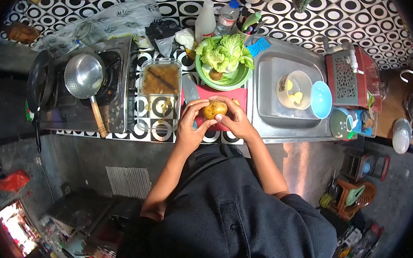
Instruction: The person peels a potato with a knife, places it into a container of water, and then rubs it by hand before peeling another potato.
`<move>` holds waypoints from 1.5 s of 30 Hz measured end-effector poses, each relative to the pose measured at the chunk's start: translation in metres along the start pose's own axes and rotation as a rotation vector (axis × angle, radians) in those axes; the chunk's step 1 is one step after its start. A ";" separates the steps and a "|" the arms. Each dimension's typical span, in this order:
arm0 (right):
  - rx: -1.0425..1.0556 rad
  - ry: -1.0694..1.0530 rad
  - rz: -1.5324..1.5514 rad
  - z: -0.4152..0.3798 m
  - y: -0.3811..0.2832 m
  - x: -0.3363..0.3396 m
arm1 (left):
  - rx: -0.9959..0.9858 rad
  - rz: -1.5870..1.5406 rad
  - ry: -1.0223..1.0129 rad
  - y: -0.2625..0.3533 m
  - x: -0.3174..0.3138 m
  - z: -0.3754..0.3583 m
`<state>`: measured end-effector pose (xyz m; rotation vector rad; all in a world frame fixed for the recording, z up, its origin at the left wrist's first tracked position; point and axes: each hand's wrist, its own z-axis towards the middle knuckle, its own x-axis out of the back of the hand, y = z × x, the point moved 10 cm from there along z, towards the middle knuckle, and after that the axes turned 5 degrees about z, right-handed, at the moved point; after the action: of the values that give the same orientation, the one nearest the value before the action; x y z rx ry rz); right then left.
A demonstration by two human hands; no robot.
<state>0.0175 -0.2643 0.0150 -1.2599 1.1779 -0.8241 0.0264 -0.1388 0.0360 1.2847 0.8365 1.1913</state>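
Note:
A brown unpeeled potato point(215, 109) is held between both hands above the red cutting board point(237, 94). My left hand point(192, 122) closes on its left side with thumb and fingers. From the other side my right hand point(236, 118) grips it, the thumb on its near face. A wide grey blade point(191, 91) lies at the board's left edge, its lower part hidden by my left hand. Just beyond the board stands a green bowl point(202, 77) with leafy lettuce point(223, 53) and a round brown item in it.
On the right, a sink point(269, 117) holds a tub point(280, 91) with peeled yellow pieces and a light-blue bowl point(321, 100). Left are a glass container point(161, 79) of brown food and a stove point(119, 111) with a steel pan point(84, 75). Bottles point(226, 19) stand behind.

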 end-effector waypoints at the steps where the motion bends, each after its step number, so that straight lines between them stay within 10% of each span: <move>1: 0.012 0.003 0.036 0.000 -0.003 0.003 | -0.001 0.020 0.006 0.007 -0.001 0.003; 25: -0.116 -0.175 0.097 0.017 0.026 -0.016 | 0.067 0.324 -0.002 0.018 0.011 -0.013; 45: 0.019 -0.003 -1.128 0.211 0.103 -0.088 | 0.398 0.273 -0.173 -0.207 0.165 0.075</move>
<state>0.1842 -0.1072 -0.0857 -1.9052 0.3536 -1.6150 0.1747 0.0234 -0.1294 1.8482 0.8131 1.1368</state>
